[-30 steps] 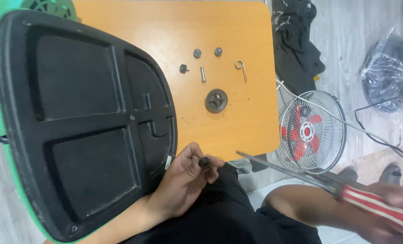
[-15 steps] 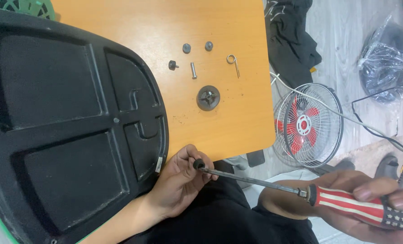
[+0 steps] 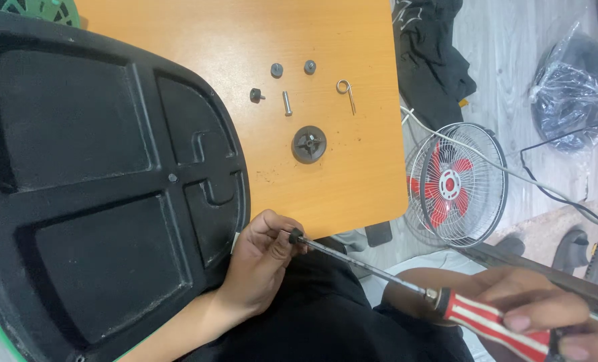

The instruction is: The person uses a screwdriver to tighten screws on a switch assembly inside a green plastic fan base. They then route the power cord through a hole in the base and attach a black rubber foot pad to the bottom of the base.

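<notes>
My left hand [image 3: 262, 258] pinches a small black screw [image 3: 294, 235] just below the wooden table's [image 3: 352, 181] front edge, beside the rim of a large black plastic base panel [image 3: 98, 188]. My right hand [image 3: 540, 315] grips the red-and-white striped handle of a long screwdriver [image 3: 373, 269] at the lower right. The screwdriver's tip meets the screw held in my left fingers. On the table lie a round black knob [image 3: 309, 144], two small black screws [image 3: 276, 70], a third black screw [image 3: 256, 95], a metal pin [image 3: 287, 103] and a wire clip [image 3: 345, 92].
A fan with red blades in a wire cage [image 3: 454, 184] stands on the floor to the right. Dark cloth [image 3: 430, 53] lies beyond it, a plastic-wrapped black object [image 3: 567, 94] farther right, with cables across the floor. A green object [image 3: 41, 10] shows at the top left.
My right hand has brought the screwdriver in from the right, and its tip now rests on the screw in my left fingers. The view has shifted slightly.
</notes>
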